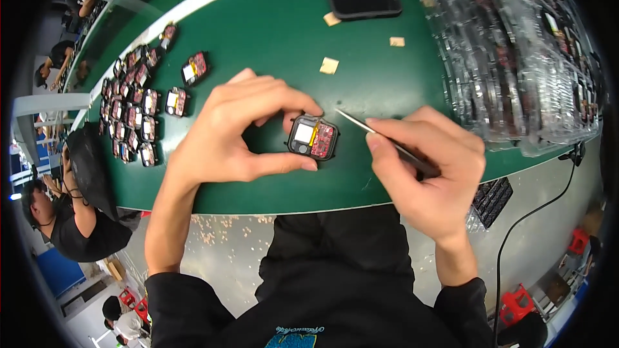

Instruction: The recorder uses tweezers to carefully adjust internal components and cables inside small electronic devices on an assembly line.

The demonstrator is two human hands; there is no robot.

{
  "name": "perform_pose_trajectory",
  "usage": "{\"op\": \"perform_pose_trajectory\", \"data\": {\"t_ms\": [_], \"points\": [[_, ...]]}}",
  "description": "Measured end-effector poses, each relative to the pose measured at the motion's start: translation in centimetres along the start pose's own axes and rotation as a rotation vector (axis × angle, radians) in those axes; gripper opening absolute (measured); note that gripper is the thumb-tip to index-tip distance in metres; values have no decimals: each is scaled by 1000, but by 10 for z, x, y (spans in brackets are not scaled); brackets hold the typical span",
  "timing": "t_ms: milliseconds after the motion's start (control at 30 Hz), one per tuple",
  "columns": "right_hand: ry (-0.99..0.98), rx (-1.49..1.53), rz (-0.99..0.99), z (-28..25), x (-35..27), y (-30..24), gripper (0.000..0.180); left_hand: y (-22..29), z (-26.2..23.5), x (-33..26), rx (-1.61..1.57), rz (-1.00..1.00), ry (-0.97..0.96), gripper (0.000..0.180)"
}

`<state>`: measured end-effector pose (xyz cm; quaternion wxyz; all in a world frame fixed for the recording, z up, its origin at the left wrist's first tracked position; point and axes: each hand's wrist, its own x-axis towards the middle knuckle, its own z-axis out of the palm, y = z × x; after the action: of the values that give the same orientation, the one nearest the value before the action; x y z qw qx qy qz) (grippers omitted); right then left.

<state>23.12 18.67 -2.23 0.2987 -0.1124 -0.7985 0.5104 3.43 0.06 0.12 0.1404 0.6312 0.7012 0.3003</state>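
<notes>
From my feed I can read no word or number with confidence. The clearest lettering is 1 line of pale, slanted script [300, 330] on the front of the black shirt [348, 303], directly above a blue print [291, 341] with a yellowish outline. Near the far edge of the green surface [387, 84], 1 small tan piece [396, 42] bears faint marks, too small for me to make out. Toward the near edge, the watch-like module [324, 140] held above the surface has a white patch [303, 132]; I cannot tell whether it carries print.
</notes>
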Motion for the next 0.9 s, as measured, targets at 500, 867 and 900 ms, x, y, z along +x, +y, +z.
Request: {"op": "perform_pose_trajectory", "data": {"t_ms": [500, 867, 900], "points": [[18, 88, -15, -9, -7, -1, 14, 58, -37, 96, -110, 226, 145, 60], [14, 128, -109, 0, -4, -1, 13, 95, -5, 219, -55, 550, -20, 48], [19, 139, -98, 1, -5, 0, 13, 90, -4, 214, -51, 575, 29, 49]]}}
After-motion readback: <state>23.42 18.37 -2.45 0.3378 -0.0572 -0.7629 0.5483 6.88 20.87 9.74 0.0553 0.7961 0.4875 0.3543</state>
